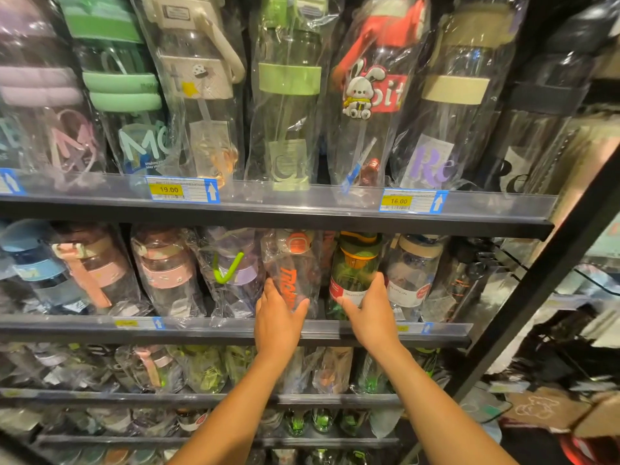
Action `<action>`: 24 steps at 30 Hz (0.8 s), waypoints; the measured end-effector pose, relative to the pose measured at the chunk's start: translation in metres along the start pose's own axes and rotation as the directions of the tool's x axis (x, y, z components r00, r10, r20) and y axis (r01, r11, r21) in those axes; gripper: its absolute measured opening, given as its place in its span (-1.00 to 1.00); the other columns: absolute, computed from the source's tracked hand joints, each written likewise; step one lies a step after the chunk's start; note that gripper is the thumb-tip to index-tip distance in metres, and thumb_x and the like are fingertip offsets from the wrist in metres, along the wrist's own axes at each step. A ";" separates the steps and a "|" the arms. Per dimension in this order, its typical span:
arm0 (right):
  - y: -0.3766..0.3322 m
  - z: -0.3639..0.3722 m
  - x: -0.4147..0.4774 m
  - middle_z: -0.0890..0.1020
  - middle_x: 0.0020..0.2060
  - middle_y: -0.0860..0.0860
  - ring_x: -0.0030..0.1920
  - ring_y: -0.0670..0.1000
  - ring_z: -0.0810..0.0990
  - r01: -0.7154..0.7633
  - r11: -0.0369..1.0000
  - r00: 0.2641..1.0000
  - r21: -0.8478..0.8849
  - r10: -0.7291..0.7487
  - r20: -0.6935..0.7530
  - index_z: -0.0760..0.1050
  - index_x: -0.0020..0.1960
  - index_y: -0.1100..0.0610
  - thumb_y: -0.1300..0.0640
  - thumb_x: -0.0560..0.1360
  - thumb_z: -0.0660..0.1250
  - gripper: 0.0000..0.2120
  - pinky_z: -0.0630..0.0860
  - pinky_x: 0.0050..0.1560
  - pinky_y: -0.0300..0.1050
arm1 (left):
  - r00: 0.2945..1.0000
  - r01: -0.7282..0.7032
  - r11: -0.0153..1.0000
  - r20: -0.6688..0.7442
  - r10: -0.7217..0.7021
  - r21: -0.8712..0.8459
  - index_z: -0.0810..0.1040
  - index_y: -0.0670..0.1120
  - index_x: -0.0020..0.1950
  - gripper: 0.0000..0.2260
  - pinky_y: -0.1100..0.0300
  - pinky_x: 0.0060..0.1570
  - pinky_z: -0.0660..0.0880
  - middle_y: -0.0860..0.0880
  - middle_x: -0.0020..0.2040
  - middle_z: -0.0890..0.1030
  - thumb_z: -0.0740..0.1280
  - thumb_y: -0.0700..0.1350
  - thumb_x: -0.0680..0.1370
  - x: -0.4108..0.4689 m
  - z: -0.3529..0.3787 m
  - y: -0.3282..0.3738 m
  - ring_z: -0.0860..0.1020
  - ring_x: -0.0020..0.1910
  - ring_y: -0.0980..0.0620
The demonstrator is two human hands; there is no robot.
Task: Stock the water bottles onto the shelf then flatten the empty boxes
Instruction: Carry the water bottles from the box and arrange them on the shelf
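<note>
I've got both hands up at the middle shelf (235, 330). My left hand (278, 318) has its fingers wrapped around the orange-lettered bottle (292, 273) standing on it. Just right of that bottle, my right hand (370, 312) grips the green bottle (354, 270), fingers curled round its label.

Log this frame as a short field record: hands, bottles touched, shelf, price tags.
left hand: gripping bagged clear bottle with orange lettering
right hand: gripping green bottle with orange cap
shelf: second shelf, both bottles upright
price tags: 19.00 tag, 16.00 tag, on the shelf rail above
boxes: cardboard box, lower right
</note>
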State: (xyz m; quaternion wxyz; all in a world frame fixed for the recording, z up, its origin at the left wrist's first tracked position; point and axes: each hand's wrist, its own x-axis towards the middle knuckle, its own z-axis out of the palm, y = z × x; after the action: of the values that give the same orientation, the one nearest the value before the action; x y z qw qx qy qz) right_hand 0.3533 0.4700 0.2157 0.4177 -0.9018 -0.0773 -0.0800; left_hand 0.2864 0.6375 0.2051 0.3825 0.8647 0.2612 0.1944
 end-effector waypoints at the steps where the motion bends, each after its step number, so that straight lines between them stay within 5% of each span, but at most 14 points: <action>1: 0.000 -0.001 0.000 0.48 0.38 0.06 0.37 0.09 0.50 -0.002 1.000 1.000 0.006 0.002 0.001 0.19 0.49 0.11 -0.08 0.50 0.52 -0.25 0.54 0.31 0.15 | 1.000 -0.005 1.000 0.000 0.005 0.018 0.16 -0.20 0.63 -0.16 -0.12 0.39 0.44 -0.19 0.50 0.44 0.47 0.17 0.54 0.001 0.001 0.000 0.41 0.47 -0.20; 17: -0.002 -0.009 -0.002 0.51 0.33 0.06 0.32 0.10 0.53 -0.011 1.000 1.000 0.021 0.011 0.009 0.23 0.41 0.07 -0.05 0.49 0.54 -0.34 0.55 0.25 0.10 | 1.000 -0.026 0.990 0.018 0.024 0.137 0.23 -0.16 0.59 -0.22 -0.12 0.33 0.45 -0.12 0.44 0.41 0.41 0.21 0.53 0.003 0.008 0.010 0.39 0.43 -0.16; 24: 0.002 -0.005 -0.010 0.37 0.53 0.08 0.48 0.14 0.42 -0.059 0.996 0.998 0.061 0.058 0.022 0.07 0.61 0.12 -0.14 0.39 0.59 0.01 0.48 0.39 0.18 | 0.997 -0.033 0.996 0.072 0.027 0.082 0.26 -0.13 0.57 -0.23 -0.15 0.34 0.47 -0.09 0.41 0.42 0.45 0.22 0.51 0.004 0.004 0.002 0.44 0.41 -0.15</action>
State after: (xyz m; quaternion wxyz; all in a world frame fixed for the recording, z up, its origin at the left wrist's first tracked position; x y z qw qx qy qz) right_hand 0.3432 0.4639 0.2149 0.4465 -0.8912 -0.0574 -0.0563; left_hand 0.2925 0.6363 0.2043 0.3523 0.8900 0.2423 0.1583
